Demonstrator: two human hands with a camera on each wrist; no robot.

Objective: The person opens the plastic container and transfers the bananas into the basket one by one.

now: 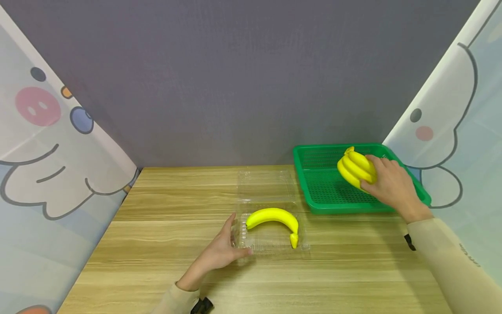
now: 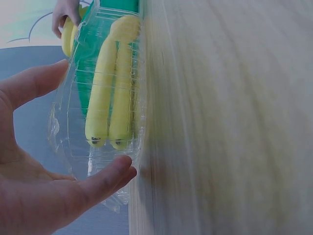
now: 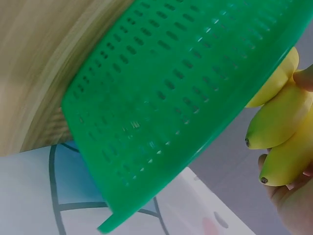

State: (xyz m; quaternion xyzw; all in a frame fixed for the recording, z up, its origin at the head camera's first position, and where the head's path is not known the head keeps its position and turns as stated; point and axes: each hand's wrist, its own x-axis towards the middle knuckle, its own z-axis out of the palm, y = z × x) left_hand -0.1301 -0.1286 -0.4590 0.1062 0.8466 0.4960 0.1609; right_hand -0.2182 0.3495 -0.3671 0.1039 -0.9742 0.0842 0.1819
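My right hand point(image 1: 390, 181) grips a bunch of yellow bananas point(image 1: 354, 168) over the green basket point(image 1: 307, 192); the right wrist view shows several banana ends point(image 3: 283, 159) beyond the basket wall. On the table, a clear plastic clamshell box point(image 1: 259, 244) lies with its lid point(image 1: 264, 185) folded back. Inside rests a curved yellow banana point(image 1: 274, 213), its stem end towards the front right. Through the plastic, the left wrist view shows two yellow lengths point(image 2: 100, 105) side by side. Fingers and thumb spread, my left hand point(image 1: 219, 250) is at the box's left end.
The basket stands at the back right of the wooden table point(image 1: 168, 244), just right of the clamshell. A grey panel point(image 1: 235, 87) rises behind the table. Cartoon-printed sheets point(image 1: 51, 174) flank both sides.
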